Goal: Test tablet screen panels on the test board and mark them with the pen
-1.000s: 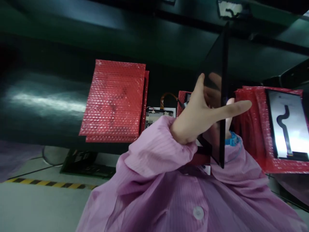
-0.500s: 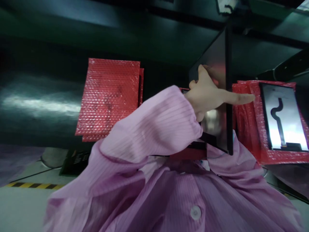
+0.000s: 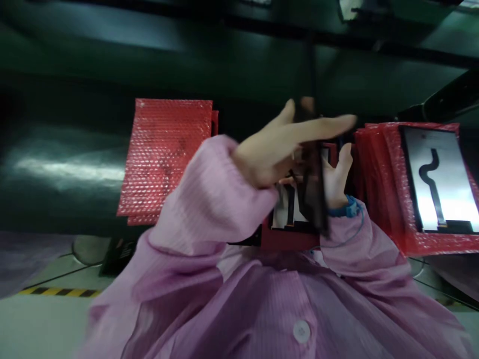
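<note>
A dark, flat screen panel [image 3: 321, 199] stands nearly edge-on and blurred in front of me. My left hand [image 3: 269, 147] grips it, with one finger stretched across its upper edge and the other fingers at its left face. My right hand [image 3: 336, 177], with a blue wrist strap [image 3: 346, 207], is just right of the panel. Its thumb is raised apart from the palm, while some fingers are hidden behind the panel. Below the hands lies another display panel [image 3: 279, 218] with a black ribbon cable, on a red surface [image 3: 284, 240].
To the left, red bubble-wrap bags [image 3: 164, 154] lie stacked on the dark green table [image 3: 67, 189]. On the right is a pile of red bubble bags [image 3: 381, 189], topped by a silvery display panel [image 3: 456, 174] with a black ribbon cable. A dark bar [image 3: 449, 97] juts in at the right.
The held panel has moved left and turned from showing its broad face to nearly edge-on. My left hand moved left with it. My right hand, hidden before, now shows beside the panel.
</note>
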Demonstrator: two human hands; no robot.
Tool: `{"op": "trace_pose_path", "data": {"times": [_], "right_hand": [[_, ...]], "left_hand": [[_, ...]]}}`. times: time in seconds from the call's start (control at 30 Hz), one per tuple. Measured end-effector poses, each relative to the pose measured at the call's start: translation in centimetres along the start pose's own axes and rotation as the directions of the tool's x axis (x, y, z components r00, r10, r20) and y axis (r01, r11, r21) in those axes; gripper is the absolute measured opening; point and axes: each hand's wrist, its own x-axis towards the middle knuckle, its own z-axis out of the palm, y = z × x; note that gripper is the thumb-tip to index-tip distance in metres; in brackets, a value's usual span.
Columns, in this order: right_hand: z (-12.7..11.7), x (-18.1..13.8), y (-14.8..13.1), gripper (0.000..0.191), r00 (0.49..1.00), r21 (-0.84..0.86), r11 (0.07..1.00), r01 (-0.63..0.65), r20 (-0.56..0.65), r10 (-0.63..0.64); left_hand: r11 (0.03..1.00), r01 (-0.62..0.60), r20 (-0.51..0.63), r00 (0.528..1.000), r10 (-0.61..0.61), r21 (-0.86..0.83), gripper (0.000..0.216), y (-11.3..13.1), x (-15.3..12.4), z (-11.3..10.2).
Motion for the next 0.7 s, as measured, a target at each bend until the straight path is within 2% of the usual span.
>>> {"op": "trace_pose_path", "data": {"times": [0.03, 0.07, 0.17, 0.27, 0.37, 0.43, 0.5, 0.6, 0.7], "right_hand": [[0.0, 0.2, 0.2, 0.077, 0.999, 0.098, 0.995, -0.029, -0.035, 0.032], [0.0, 0.3, 0.4, 0.087, 0.996, 0.225, 0.973, -0.057, -0.059, 0.072], [0.5, 0.4, 1.0, 0.09, 0.987, 0.569, 0.815, -0.111, -0.036, 0.16], [1.3, 0.2, 1.7, 0.085, 0.988, 0.638, 0.761, -0.12, -0.001, 0.157], [1.8, -0.3, 1.9, 0.077, 0.992, 0.532, 0.845, -0.054, -0.066, 0.105], [1.7, -0.7, 1.5, 0.077, 0.982, 0.368, 0.929, 0.039, -0.186, 0.033], [1.3, -0.9, 0.9, 0.075, 0.944, 0.155, 0.979, 0.135, -0.319, -0.079], [0.8, -1.1, -0.2, 0.064, 0.87, -0.095, 0.969, 0.228, -0.427, -0.247], [0.2, -1.2, -0.6, 0.056, 0.826, -0.176, 0.945, 0.277, -0.458, -0.328]], "left_hand": [[0.999, -0.019, -0.012, 1.0, 0.02, 0.042, 0.034, 0.1, -0.6, -1.1], [0.999, -0.033, -0.005, 0.999, 0.033, 0.034, 0.032, 0.1, -1.1, -2.2], [0.989, -0.124, 0.118, 0.984, 0.133, -0.08, 0.069, -1.0, -1.3, -5.6], [0.963, -0.193, 0.136, 0.966, 0.22, -0.189, 0.077, -2.5, -0.9, -7.8], [0.959, -0.176, 0.073, 0.978, 0.196, -0.224, 0.079, -3.6, -0.6, -8.9], [0.952, -0.187, 0.053, 0.977, 0.205, -0.241, 0.078, -3.9, -0.4, -9.1], [0.943, -0.211, 0.05, 0.972, 0.231, -0.256, 0.076, -4.0, -0.3, -9.2], [0.938, -0.235, 0.066, 0.964, 0.259, -0.255, 0.076, -4.1, -0.3, -9.2], [0.942, -0.228, 0.076, 0.964, 0.253, -0.246, 0.083, -4.0, -0.4, -9.2]]}}
